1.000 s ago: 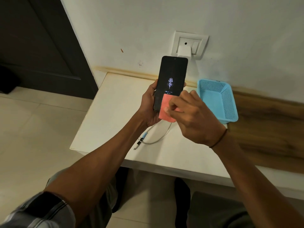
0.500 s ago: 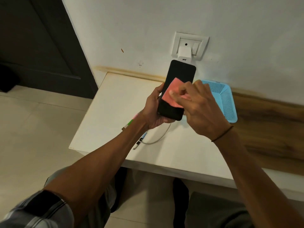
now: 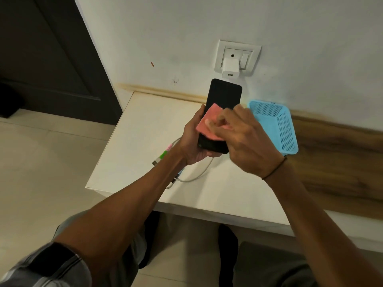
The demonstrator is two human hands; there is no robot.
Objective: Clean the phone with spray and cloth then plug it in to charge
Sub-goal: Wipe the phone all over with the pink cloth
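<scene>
The left hand (image 3: 193, 141) cradles the slim black glass-fronted phone (image 3: 222, 104) from below and from its left edge, fingers wrapped and clamped around the lower half so the screen tilts up toward the wearer, a flat, steady face to wipe. The phone hangs in the air above the white tabletop (image 3: 132, 146), its top end in line with the white wall charger block (image 3: 230, 67) plugged into the white socket plate (image 3: 253, 54). The right hand (image 3: 247, 139) presses the small pink folded cloth (image 3: 207, 125) against the lower middle of the screen, fingers bunched together and pinched down on the cloth. Its outline is smeared with motion, so this looks like the wiping step. The screen is dark where it shows.

Down on the tabletop lies the white charging cable (image 3: 192, 179), looped, its metal USB plug (image 3: 154, 163) free near the left wrist, within easy reach for the charging step, not yet begun. The pale blue perforated plastic basket (image 3: 277, 129) sits just beside the right hand against the wall. No spray bottle is visible in this view
</scene>
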